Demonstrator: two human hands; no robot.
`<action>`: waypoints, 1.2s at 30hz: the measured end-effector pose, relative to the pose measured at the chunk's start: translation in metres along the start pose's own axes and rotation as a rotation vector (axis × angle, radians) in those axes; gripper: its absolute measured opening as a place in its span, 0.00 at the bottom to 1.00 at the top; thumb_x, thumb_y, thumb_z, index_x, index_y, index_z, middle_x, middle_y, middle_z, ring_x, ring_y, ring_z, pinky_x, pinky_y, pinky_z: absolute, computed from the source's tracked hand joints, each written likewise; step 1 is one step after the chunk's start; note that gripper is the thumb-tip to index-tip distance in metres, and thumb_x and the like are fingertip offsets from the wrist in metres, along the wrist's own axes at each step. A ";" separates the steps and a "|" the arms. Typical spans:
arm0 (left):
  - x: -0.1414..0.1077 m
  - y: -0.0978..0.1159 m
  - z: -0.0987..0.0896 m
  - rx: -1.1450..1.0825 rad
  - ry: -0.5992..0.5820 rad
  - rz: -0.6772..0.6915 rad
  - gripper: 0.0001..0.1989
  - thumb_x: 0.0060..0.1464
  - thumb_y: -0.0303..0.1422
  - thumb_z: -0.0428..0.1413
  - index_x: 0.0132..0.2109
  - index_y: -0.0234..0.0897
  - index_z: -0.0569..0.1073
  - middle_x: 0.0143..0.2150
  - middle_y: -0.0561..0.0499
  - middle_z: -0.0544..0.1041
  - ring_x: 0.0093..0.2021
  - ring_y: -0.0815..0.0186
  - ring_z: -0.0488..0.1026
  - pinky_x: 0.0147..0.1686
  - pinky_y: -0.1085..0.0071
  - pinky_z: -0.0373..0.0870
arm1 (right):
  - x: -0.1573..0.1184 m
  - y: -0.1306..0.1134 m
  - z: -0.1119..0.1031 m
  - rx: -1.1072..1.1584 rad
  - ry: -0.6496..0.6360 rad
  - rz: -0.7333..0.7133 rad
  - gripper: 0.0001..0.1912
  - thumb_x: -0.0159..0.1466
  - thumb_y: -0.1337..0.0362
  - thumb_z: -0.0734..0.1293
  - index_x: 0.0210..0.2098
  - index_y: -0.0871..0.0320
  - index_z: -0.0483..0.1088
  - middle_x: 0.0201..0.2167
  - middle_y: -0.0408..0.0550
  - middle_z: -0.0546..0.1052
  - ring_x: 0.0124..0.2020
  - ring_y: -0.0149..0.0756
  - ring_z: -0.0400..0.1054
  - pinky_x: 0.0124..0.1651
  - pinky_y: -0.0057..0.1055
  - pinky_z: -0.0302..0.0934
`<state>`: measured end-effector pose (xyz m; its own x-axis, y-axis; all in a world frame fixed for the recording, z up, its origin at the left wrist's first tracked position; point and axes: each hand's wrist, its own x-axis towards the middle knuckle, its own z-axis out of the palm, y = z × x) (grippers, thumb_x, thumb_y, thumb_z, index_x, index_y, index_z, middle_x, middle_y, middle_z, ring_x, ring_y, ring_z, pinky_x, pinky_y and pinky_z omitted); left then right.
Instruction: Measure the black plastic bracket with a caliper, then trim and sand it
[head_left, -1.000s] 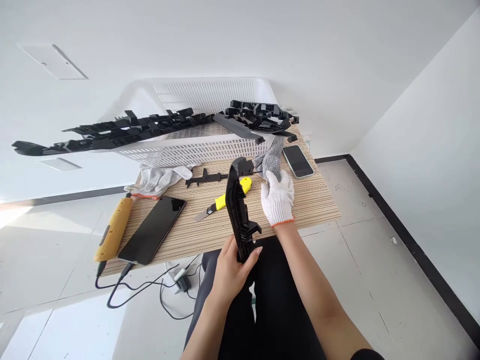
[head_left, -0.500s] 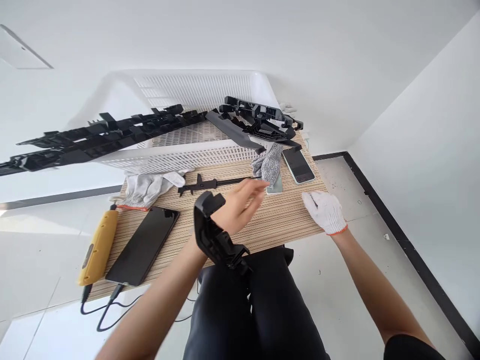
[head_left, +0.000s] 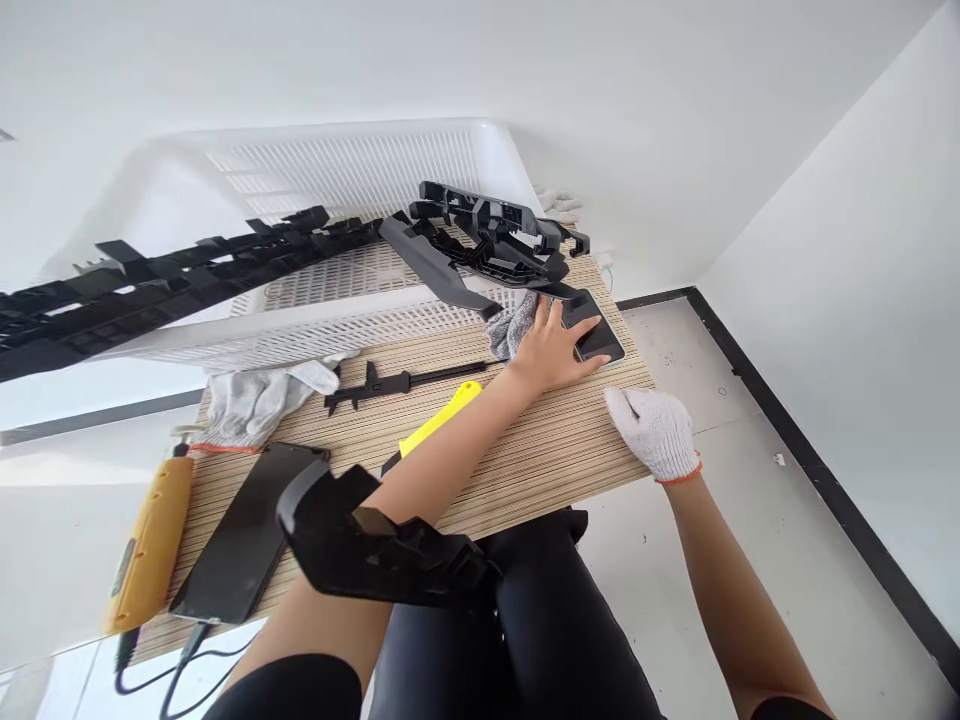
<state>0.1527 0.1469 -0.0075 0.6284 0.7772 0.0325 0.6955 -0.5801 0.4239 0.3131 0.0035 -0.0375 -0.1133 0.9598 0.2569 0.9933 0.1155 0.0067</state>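
Observation:
My left hand (head_left: 551, 350) is bare, its fingers spread over the phone (head_left: 592, 325) and beside a grey glove (head_left: 511, 328). On my right hand (head_left: 654, 430) is a white glove with an orange cuff; it rests at the table's right edge with fingers curled, and anything inside is hidden. A black plastic part (head_left: 382, 555) stands up above my thighs, in front of my left forearm. Under that forearm lies a yellow-handled tool (head_left: 442, 415). A black caliper (head_left: 397, 382) lies on the wooden table (head_left: 555, 450).
Behind, a white basket (head_left: 337, 325) bears long black parts (head_left: 187, 285) and curved black parts (head_left: 487, 240). At the left are a white glove (head_left: 255, 405), a large dark phone (head_left: 244, 535) and a yellow device (head_left: 150, 545) with cables.
My left hand has reached forward and right to the phone, its fingers now spread. The yellow-handled tool has come into view. The view has shifted, and the black part looks larger and lower.

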 end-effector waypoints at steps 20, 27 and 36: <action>0.001 -0.006 0.007 -0.014 0.102 0.075 0.47 0.58 0.54 0.56 0.75 0.39 0.47 0.73 0.30 0.49 0.73 0.29 0.46 0.65 0.39 0.54 | 0.005 -0.010 -0.012 0.132 -0.058 0.140 0.28 0.73 0.56 0.52 0.33 0.60 0.79 0.24 0.50 0.75 0.24 0.30 0.58 0.31 0.34 0.42; 0.004 -0.015 0.017 -0.090 0.190 0.139 0.48 0.56 0.54 0.58 0.74 0.34 0.50 0.71 0.28 0.54 0.72 0.30 0.48 0.64 0.36 0.54 | 0.005 -0.011 -0.009 0.153 -0.015 0.165 0.29 0.73 0.54 0.53 0.25 0.60 0.74 0.22 0.49 0.73 0.23 0.30 0.57 0.31 0.34 0.42; -0.068 -0.017 -0.022 -0.809 0.383 0.219 0.17 0.68 0.41 0.49 0.59 0.39 0.68 0.53 0.42 0.75 0.56 0.59 0.74 0.56 0.56 0.73 | 0.001 -0.008 -0.010 0.225 0.051 0.173 0.28 0.72 0.54 0.55 0.20 0.59 0.66 0.17 0.45 0.68 0.21 0.28 0.53 0.30 0.32 0.42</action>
<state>0.0910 0.1093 0.0033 0.4589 0.7814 0.4229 0.0285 -0.4887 0.8720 0.3054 0.0013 -0.0275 0.0645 0.9567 0.2840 0.9670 0.0104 -0.2545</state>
